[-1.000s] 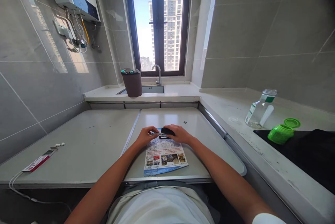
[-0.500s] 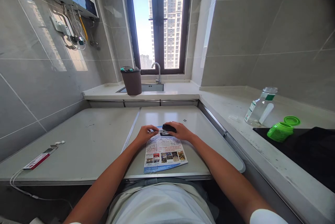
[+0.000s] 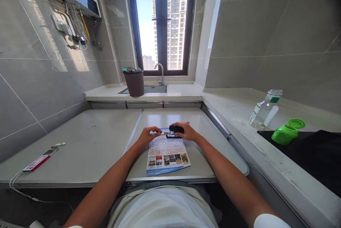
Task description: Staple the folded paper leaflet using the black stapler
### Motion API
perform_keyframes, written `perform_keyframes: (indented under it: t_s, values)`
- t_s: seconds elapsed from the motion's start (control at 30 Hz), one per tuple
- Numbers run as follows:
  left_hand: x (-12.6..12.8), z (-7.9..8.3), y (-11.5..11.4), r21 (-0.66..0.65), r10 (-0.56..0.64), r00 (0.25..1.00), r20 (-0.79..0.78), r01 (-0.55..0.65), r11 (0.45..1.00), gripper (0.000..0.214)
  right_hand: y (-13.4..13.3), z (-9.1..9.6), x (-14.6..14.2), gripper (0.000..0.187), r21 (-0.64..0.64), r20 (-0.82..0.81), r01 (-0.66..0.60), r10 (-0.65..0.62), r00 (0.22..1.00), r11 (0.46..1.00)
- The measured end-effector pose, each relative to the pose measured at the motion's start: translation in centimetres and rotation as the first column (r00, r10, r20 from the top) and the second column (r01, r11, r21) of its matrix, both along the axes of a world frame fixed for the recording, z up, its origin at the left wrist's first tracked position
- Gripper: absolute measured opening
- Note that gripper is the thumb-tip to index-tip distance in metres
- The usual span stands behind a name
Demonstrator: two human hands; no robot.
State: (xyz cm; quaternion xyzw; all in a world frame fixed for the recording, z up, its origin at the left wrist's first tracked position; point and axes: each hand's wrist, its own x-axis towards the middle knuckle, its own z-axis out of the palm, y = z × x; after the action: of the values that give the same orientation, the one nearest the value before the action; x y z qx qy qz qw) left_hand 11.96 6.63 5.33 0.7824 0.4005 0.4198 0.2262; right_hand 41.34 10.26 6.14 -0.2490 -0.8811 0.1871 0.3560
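Observation:
A black stapler is gripped in my right hand, its silver metal part pointing left. My left hand is closed in a pinch just left of the stapler. A thin, light-coloured piece shows at its fingertips, too small to name. Both hands are over the upper part of a printed leaflet, which lies on the table with a row of photos and a blue band along its lower edge. Beyond my right hand, small dark bits lie partly hidden on the table.
On the left of the pale folding table lies a red-and-white box with a white cable. A brown bin stands by the sink. On the right counter are a glass bottle, an open green jar and black cloth.
My right hand has shifted slightly right with the stapler, widening the gap to my left fingers. My left hand stays almost in place. The leaflet has hardly moved.

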Motion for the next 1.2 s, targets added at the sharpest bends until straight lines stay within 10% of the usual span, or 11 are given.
perform_keyframes:
  t_s: [1.2]
  values:
    - [0.6,-1.1,-0.1,0.011,-0.275,0.961,0.022,0.275,0.961,0.055,-1.5,-0.4,-2.9,0.048,-0.075,-0.029,-0.12,0.118,0.993,0.99]
